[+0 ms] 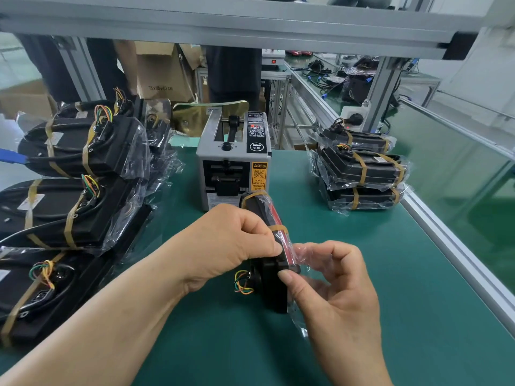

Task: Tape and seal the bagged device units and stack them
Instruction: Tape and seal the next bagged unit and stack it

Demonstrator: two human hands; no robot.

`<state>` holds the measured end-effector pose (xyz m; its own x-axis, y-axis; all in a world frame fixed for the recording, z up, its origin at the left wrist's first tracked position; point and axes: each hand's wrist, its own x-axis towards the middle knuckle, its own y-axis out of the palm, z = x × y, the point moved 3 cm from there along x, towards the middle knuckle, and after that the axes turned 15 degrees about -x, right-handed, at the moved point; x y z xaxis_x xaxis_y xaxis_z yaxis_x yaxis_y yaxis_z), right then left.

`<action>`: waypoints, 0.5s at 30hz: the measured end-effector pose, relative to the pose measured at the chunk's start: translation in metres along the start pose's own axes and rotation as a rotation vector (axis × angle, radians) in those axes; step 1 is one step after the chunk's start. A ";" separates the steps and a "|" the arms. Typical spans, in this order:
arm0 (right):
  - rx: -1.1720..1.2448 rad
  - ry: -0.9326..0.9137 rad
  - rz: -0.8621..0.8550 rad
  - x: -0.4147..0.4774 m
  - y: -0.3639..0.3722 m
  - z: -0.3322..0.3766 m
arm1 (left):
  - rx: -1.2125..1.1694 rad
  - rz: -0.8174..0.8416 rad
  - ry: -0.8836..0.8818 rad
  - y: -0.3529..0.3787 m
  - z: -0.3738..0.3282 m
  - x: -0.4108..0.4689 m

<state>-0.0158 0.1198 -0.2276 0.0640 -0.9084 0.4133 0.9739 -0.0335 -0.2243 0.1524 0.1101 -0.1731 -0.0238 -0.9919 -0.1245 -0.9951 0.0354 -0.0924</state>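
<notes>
One green table (376, 288) fills the view. A large heap of bagged black units (78, 151), bound with tan tape, lies along its left side, and a smaller stack of bagged units (362, 174) sits at the far right. A grey tape dispenser (232, 160) stands at the middle rear. Just in front of it, one bagged unit (274, 291) is held on edge between both hands. The left hand (223, 246) curls its fingers over the unit's top, by a tape band. The right hand (334, 288) pinches the loose clear bag end against the unit. Coloured wires (243, 284) loop from the unit's near end.
</notes>
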 end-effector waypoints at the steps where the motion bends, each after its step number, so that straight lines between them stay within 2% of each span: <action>1: 0.001 0.005 0.002 0.000 0.000 0.000 | 0.002 -0.002 0.004 0.000 0.000 0.000; 11: 0.007 0.000 -0.002 -0.001 -0.001 -0.003 | 0.126 -0.087 0.095 0.000 0.003 -0.004; 15: -0.013 0.017 0.002 -0.001 -0.001 -0.002 | -0.059 -0.212 0.068 0.006 0.016 -0.003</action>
<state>-0.0178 0.1199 -0.2297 0.0623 -0.9152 0.3981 0.9708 -0.0369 -0.2368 0.1485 0.1155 -0.1885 0.1819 -0.9824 -0.0413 -0.9824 -0.1798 -0.0509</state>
